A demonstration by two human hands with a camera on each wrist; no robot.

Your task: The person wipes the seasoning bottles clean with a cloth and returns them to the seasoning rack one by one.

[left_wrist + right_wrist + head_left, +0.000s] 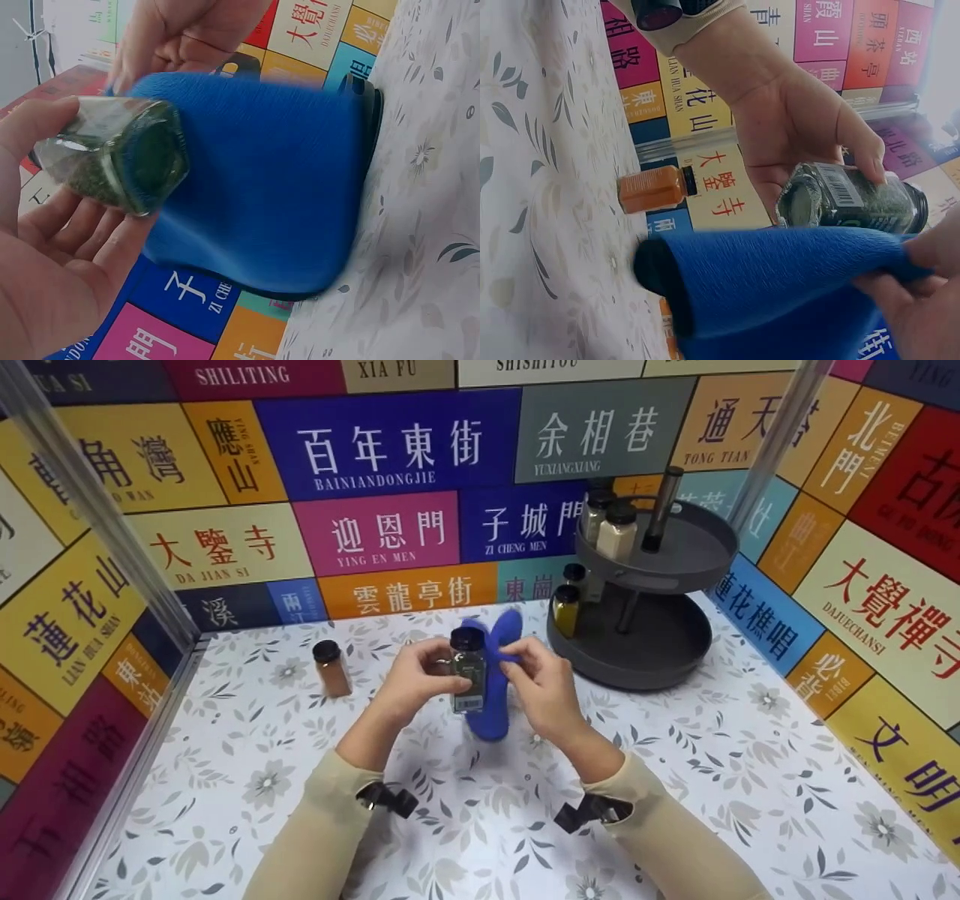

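My left hand point(421, 679) grips a clear spice jar point(468, 679) of green dried herbs with a black lid, held above the table. In the left wrist view the jar's base point(154, 154) faces the camera. Pinched by its upper part in my right hand point(544, 684), a blue cloth point(493, 709) hangs down beside the jar. The right wrist view has the cloth point(780, 277) just in front of the jar point(855, 199); whether they touch I cannot tell. Left of my hands, a jar of orange-brown spice point(334, 679) stands upright on the table.
A dark two-tier round rack point(660, 660) stands at the back right. Pale jars point(616, 540) sit on its upper tier, and a jar with yellow contents point(566, 615) on the lower one. Walls with coloured sign panels point(390, 442) enclose the flower-patterned tabletop point(247, 825).
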